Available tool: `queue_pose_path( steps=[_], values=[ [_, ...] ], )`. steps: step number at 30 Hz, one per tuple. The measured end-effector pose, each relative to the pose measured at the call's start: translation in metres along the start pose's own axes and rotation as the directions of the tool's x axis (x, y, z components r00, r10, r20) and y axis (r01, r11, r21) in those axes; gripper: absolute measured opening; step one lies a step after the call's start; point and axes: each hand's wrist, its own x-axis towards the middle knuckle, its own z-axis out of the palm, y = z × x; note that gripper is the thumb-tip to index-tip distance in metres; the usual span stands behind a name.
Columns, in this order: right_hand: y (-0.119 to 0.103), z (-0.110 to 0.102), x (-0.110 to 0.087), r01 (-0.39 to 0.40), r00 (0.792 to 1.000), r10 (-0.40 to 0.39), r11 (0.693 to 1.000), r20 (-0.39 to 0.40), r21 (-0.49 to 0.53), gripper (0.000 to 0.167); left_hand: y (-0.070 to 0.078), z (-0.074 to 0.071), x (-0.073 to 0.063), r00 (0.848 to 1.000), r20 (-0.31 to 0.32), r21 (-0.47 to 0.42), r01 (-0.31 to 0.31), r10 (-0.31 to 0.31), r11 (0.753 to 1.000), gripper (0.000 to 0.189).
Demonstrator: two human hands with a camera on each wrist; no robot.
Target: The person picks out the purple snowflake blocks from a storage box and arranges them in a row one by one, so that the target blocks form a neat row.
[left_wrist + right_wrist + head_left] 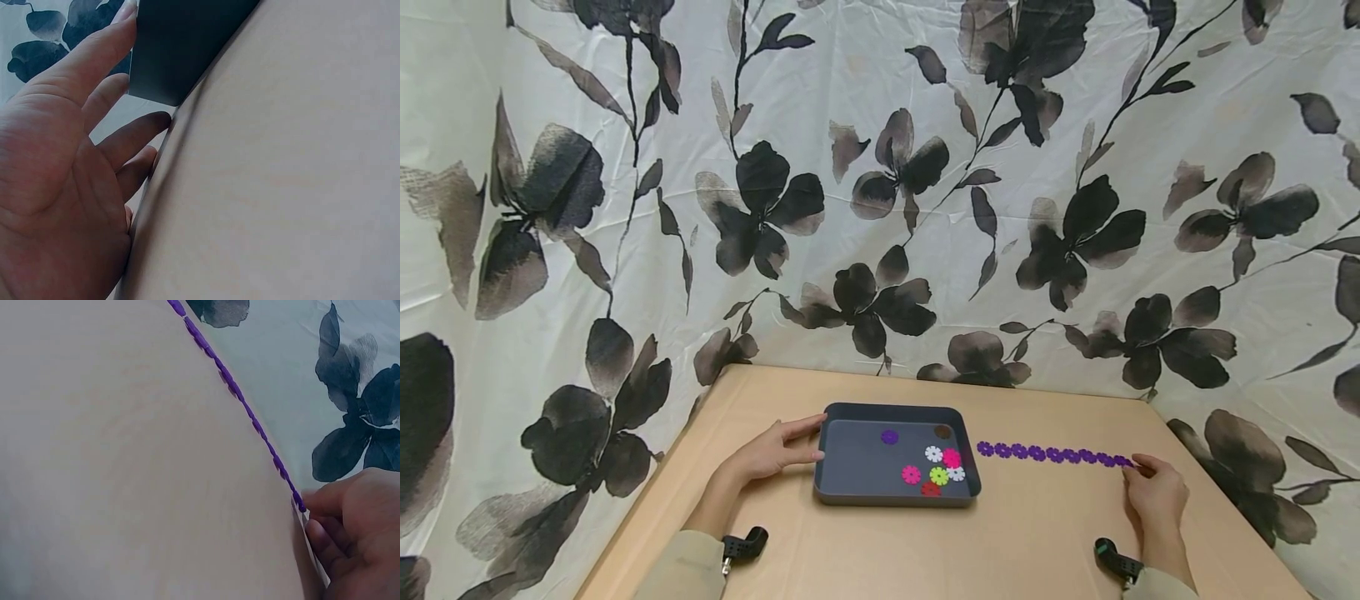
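Note:
A row of purple flower-shaped discs (pixel 1055 455), joined edge to edge, runs across the table to the right of a dark grey tray (pixel 887 498). My right hand (pixel 1157 493) pinches the disc at the right end of this row; the right wrist view shows the purple row (pixel 232 386) nearly edge-on, leading up to the fingertips. At the tray's left side, my left hand (pixel 767 452) touches the rim with extended fingers. Its palm and spread fingers show beside the tray's wall (pixel 172 56) in the left wrist view.
Loose flower discs lie in the tray: purple (pixel 890 437), brown (pixel 942 432), pink (pixel 911 474), yellow-green (pixel 938 476), red (pixel 931 489) and white (pixel 933 454). Behind the light wooden table (pixel 1037 542) hangs a floral cloth (pixel 850 250). Both wrists carry black devices.

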Motion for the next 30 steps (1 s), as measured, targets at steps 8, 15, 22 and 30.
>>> queue_pose_path(
  steps=[8, 15, 22, 30],
  values=[
    [-0.007, -0.002, 0.001, -0.018, 1.0, 0.018, 1.0, -0.014, 0.026, 0.039, -0.001, 0.0, 0.001, 1.0, 0.001, -0.006, -0.001, 0.001, 1.0, 0.079],
    [-0.033, 0.006, -0.008, 0.034, 0.998, -0.029, 0.996, -0.058, 0.087, 0.038, -0.001, 0.0, 0.001, 1.0, -0.007, 0.016, 0.002, -0.002, 1.0, 0.079],
    [-0.069, 0.034, -0.023, 0.301, 0.951, -0.292, 0.948, -0.099, 0.1, 0.028, -0.003, 0.0, 0.0, 1.0, 0.007, -0.007, -0.002, 0.003, 1.0, 0.079],
    [-0.12, 0.076, -0.041, 0.505, 0.862, -0.503, 0.845, -0.058, 0.173, 0.023, -0.002, 0.0, -0.001, 1.0, 0.01, -0.003, -0.016, 0.016, 1.0, 0.078]
  ],
)
